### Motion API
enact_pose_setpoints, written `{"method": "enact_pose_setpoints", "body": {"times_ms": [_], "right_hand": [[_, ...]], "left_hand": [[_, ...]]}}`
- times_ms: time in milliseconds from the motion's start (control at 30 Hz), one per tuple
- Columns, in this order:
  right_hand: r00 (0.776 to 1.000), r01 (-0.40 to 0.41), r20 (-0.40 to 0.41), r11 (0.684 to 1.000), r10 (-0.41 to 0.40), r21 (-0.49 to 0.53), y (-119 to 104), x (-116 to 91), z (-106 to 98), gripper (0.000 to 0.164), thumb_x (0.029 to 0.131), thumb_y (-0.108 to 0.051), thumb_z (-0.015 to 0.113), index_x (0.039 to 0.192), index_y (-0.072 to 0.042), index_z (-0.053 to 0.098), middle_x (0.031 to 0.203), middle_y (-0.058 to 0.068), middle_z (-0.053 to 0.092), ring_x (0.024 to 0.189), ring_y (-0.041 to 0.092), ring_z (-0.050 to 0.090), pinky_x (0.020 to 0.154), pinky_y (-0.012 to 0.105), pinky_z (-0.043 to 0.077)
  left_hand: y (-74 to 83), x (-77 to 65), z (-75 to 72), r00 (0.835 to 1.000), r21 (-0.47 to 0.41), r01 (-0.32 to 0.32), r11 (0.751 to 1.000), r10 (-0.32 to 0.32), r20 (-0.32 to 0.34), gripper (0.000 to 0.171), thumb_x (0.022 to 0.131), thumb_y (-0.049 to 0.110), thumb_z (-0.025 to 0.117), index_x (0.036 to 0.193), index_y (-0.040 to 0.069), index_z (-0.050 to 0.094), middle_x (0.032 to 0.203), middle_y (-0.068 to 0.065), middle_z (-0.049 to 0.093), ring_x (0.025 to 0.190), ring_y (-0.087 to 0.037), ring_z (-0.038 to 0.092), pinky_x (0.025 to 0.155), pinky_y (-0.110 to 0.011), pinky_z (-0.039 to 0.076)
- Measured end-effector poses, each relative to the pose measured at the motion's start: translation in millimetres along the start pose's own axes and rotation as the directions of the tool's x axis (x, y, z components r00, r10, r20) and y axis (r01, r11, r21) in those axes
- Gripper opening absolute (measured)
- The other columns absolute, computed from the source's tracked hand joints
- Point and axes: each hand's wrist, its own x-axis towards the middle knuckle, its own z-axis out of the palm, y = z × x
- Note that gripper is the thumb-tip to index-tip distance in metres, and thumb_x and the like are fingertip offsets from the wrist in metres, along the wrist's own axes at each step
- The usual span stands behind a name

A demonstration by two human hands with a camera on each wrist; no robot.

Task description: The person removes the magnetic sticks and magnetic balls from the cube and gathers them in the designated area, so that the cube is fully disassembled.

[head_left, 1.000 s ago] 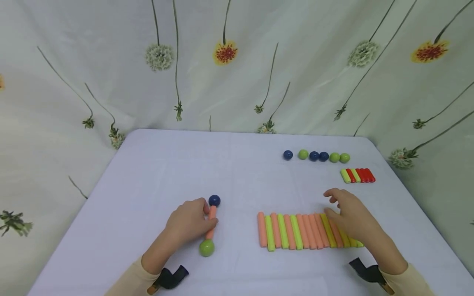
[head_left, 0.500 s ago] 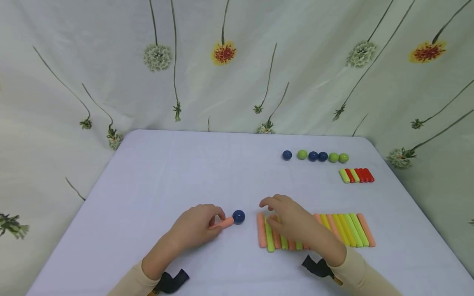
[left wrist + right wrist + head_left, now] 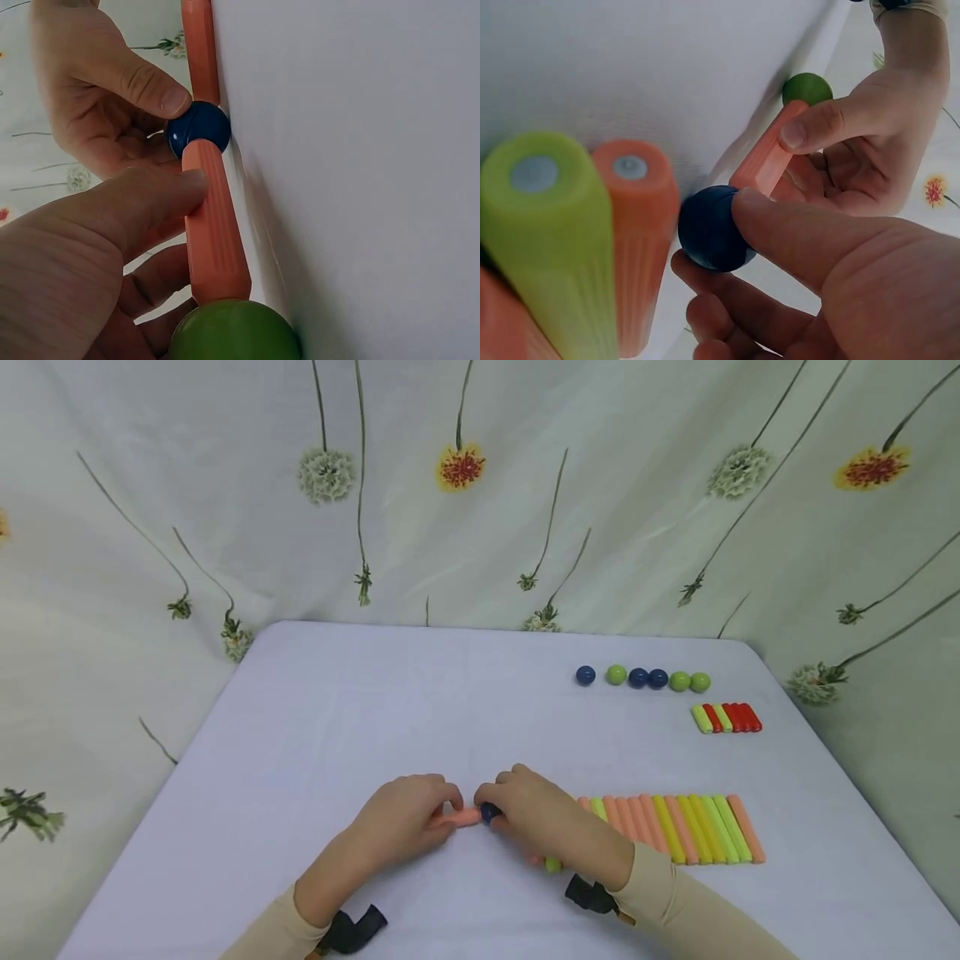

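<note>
My left hand [image 3: 405, 814] pinches a salmon magnetic rod [image 3: 214, 225] between thumb and fingers. At the rod's far end is a dark blue ball [image 3: 197, 129], which my right hand [image 3: 543, 810] grips with thumb and fingertips. A green ball [image 3: 236, 334] sits on the rod's other end, hidden behind the left hand in the head view. The right forearm covers part of a row of long salmon, lime and yellow rods [image 3: 667, 827]. Grey metal discs show in the ends of a lime rod [image 3: 534, 174] and a salmon rod [image 3: 630, 167] beside the right hand.
Along the back right of the white table [image 3: 360, 693] lies a line of loose blue and green balls [image 3: 638, 677]. In front of them is a small row of short red and lime rods [image 3: 727, 718]. A flower-patterned cloth [image 3: 405, 527] hangs behind the table.
The rod with its balls has turned from lengthwise to crosswise, blue ball to the right. My right hand has moved left from over the long rods and taken hold of the blue ball.
</note>
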Motion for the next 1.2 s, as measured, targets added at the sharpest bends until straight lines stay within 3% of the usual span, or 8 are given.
{"method": "enact_pose_setpoints", "body": {"times_ms": [300, 467, 600, 800, 900, 1000, 1100, 1200], "right_hand": [[0.998, 0.025, 0.052, 0.999, -0.023, -0.036, -2.4, -1.5, -2.3, 0.026, 0.082, -0.02, 0.079, 0.107, -0.023, 0.071, 0.088, -0.008, 0.06, 0.081, 0.012, 0.049, 0.073, 0.023, 0.044], [0.998, -0.019, 0.059, 0.99, 0.01, 0.14, 4.4, -7.6, -11.7, 0.028, 0.088, -0.02, 0.074, 0.115, -0.022, 0.067, 0.096, -0.009, 0.057, 0.086, 0.01, 0.051, 0.077, 0.024, 0.046], [0.995, -0.101, 0.035, 0.946, 0.095, 0.309, 17.2, -10.5, -25.9, 0.034, 0.091, -0.02, 0.07, 0.124, -0.018, 0.062, 0.104, -0.009, 0.057, 0.086, 0.01, 0.054, 0.075, 0.025, 0.049], [0.982, -0.135, -0.056, 0.882, 0.179, 0.451, 43.8, -13.0, -44.1, 0.035, 0.088, -0.013, 0.071, 0.121, -0.011, 0.061, 0.107, -0.003, 0.057, 0.087, 0.011, 0.059, 0.073, 0.027, 0.052], [0.972, -0.131, -0.108, 0.864, 0.209, 0.486, 58.6, -11.5, -48.4, 0.035, 0.087, -0.011, 0.072, 0.121, -0.011, 0.061, 0.11, -0.001, 0.058, 0.088, 0.012, 0.06, 0.074, 0.029, 0.052], [0.952, -0.173, -0.126, 0.832, 0.278, 0.527, 72.3, -8.1, -52.1, 0.036, 0.087, -0.012, 0.073, 0.121, -0.013, 0.063, 0.11, 0.0, 0.059, 0.088, 0.015, 0.059, 0.074, 0.031, 0.051], [0.927, -0.232, -0.12, 0.795, 0.356, 0.561, 85.1, -4.3, -56.4, 0.038, 0.085, -0.011, 0.075, 0.121, -0.013, 0.063, 0.108, 0.001, 0.061, 0.088, 0.019, 0.059, 0.071, 0.033, 0.051], [0.908, -0.266, -0.127, 0.786, 0.398, 0.558, 99.9, -0.4, -60.0, 0.04, 0.084, -0.011, 0.076, 0.122, -0.011, 0.063, 0.107, 0.004, 0.063, 0.089, 0.021, 0.059, 0.07, 0.035, 0.051]], "left_hand": [[-1.9, 1.6, -2.5, 1.0, 0.066, 0.003, 0.998, -0.005, 0.024, 0.01, 0.08, 0.016, 0.079, 0.087, 0.017, 0.072, 0.07, 0.012, 0.049, 0.059, -0.005, 0.044, 0.054, -0.024, 0.039], [-5.6, 2.3, -2.6, 0.998, 0.109, -0.062, 0.992, 0.065, -0.025, 0.014, 0.083, 0.033, 0.079, 0.082, 0.019, 0.074, 0.067, 0.011, 0.047, 0.059, -0.007, 0.043, 0.057, -0.025, 0.039], [-13.2, 1.4, 0.6, 0.981, 0.17, -0.147, 0.975, 0.166, -0.105, 0.024, 0.078, 0.046, 0.076, 0.077, 0.023, 0.075, 0.069, 0.012, 0.047, 0.068, -0.01, 0.045, 0.071, -0.032, 0.042], [-23.7, -1.3, 0.3, 0.967, 0.209, -0.186, 0.96, 0.217, -0.136, 0.009, 0.079, 0.025, 0.082, 0.08, 0.026, 0.074, 0.09, 0.007, 0.054, 0.093, -0.019, 0.045, 0.087, -0.045, 0.038], [-20.9, -1.2, -1.8, 0.97, 0.209, -0.081, 0.974, 0.125, -0.206, 0.008, 0.077, 0.017, 0.077, 0.079, 0.02, 0.07, 0.086, 0.006, 0.052, 0.083, -0.018, 0.044, 0.076, -0.037, 0.039], [-13.1, -0.9, -2.6, 0.967, 0.169, 0.12, 0.978, -0.077, -0.242, 0.015, 0.08, 0.027, 0.073, 0.079, 0.015, 0.063, 0.075, 0.007, 0.049, 0.066, -0.015, 0.043, 0.059, -0.029, 0.039], [-3.7, 0.1, -1.5, 0.936, 0.118, 0.321, 0.94, -0.296, -0.19, 0.034, 0.082, 0.044, 0.07, 0.076, 0.013, 0.057, 0.063, 0.006, 0.047, 0.052, -0.012, 0.042, 0.045, -0.028, 0.035], [4.0, 4.1, 2.5, 0.899, 0.104, 0.434, 0.895, -0.423, -0.112, 0.048, 0.08, 0.06, 0.067, 0.072, 0.014, 0.054, 0.057, 0.005, 0.047, 0.047, -0.014, 0.043, 0.042, -0.03, 0.034]]}}
